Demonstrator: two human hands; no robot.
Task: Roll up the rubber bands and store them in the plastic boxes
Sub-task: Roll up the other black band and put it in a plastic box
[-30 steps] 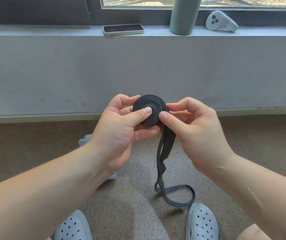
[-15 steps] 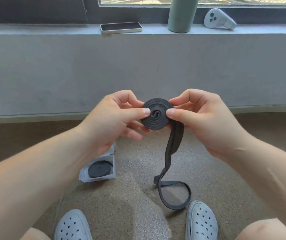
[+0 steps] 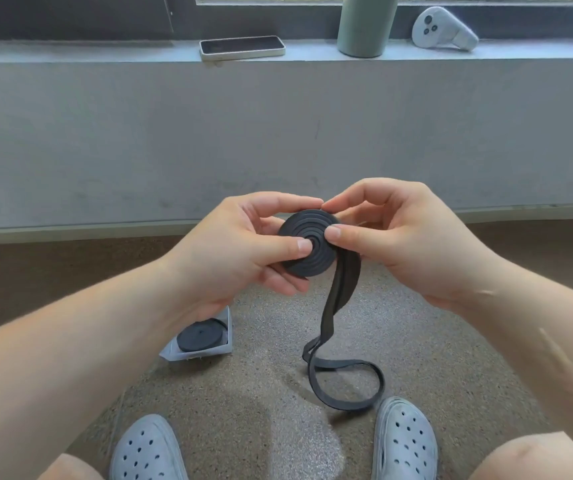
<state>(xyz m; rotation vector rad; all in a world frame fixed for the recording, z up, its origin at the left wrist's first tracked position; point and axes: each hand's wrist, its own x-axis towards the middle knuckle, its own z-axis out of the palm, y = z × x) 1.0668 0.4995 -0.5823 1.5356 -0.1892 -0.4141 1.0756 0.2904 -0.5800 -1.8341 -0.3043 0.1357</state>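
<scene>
Black flat rubber band [image 3: 314, 261], mostly wound into a tight spiral disc, is held in mid-air between both hands, above the floor and in front of the grey wall [image 3: 278, 133]. Its loose tail [image 3: 334, 306] drops from the disc's right edge, twists, and ends in a loop lying on the speckled brown floor [image 3: 260, 393], just beside the right shoe.

Left hand [image 3: 240, 251]: pinching the disc, thumb pressed on the spiral's centre, curled fingers behind and under it. Right hand [image 3: 409, 240]: thumb tip on the disc face right of centre, index finger curled over the top edge, also pinching it.

Below the left wrist, on the floor: small clear plastic box [image 3: 205, 355], tilted, with a finished black rolled band [image 3: 202, 336] lying inside.

Pale grey perforated clogs [image 3: 146, 448] at the bottom edge, bare knees in the corners.

On the window ledge [image 3: 70, 51]: a phone [image 3: 241, 46] lying flat, a sage-green tumbler [image 3: 366, 26], a white handheld controller [image 3: 442, 29].
</scene>
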